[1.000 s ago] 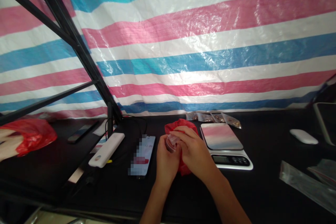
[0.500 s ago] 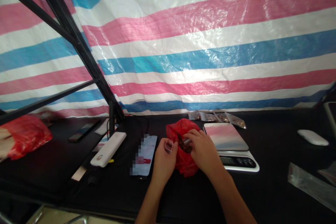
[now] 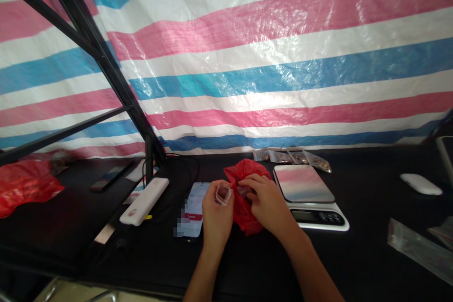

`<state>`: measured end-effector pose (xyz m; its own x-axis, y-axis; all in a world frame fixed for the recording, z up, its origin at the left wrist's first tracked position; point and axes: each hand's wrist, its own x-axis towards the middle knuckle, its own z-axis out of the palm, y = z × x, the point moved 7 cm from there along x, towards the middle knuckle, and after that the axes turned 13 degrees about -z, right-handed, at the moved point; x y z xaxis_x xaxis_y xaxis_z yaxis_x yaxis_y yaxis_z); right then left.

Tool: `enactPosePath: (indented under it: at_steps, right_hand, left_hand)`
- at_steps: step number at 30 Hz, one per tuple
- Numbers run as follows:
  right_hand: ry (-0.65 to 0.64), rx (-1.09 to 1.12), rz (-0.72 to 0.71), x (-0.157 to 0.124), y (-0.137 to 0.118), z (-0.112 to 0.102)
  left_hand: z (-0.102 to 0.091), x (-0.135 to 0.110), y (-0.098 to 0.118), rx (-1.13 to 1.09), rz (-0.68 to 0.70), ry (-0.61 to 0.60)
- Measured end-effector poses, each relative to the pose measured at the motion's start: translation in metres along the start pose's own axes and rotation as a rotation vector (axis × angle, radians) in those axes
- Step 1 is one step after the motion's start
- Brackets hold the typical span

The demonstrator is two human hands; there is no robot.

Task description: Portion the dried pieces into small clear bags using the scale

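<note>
Head view: the fingers of my left hand (image 3: 217, 210) are curled round a small clear bag (image 3: 223, 197), its open mouth facing up, just left of the red plastic bag (image 3: 247, 169). The fingers of my right hand (image 3: 268, 199) are bent at the red bag's opening; I cannot tell how far apart their tips are or whether they grip anything. The red bag sits on the black table (image 3: 255, 266) between a phone (image 3: 194, 210) and the white scale (image 3: 303, 185), with filled packets (image 3: 281, 156) lying behind
</note>
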<state>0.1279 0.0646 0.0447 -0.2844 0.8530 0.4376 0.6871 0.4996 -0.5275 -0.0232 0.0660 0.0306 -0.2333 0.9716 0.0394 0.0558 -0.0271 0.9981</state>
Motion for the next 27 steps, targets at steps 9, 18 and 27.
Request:
enactPosePath:
  at_steps: [9, 18, 27]
  right_hand:
    - [-0.039, -0.264, 0.168, -0.005, 0.013, -0.013]
    - [-0.136, -0.242, 0.159, -0.003, 0.008, -0.005]
    - [-0.249, -0.293, 0.209, -0.018, 0.007, -0.018]
  left_hand:
    - [-0.004, 0.003, -0.009, 0.066, -0.048, 0.08]
    - [0.027, -0.004, -0.025, 0.218, -0.196, -0.123]
    - [0.01, -0.012, -0.019, 0.427, -0.2, 0.027]
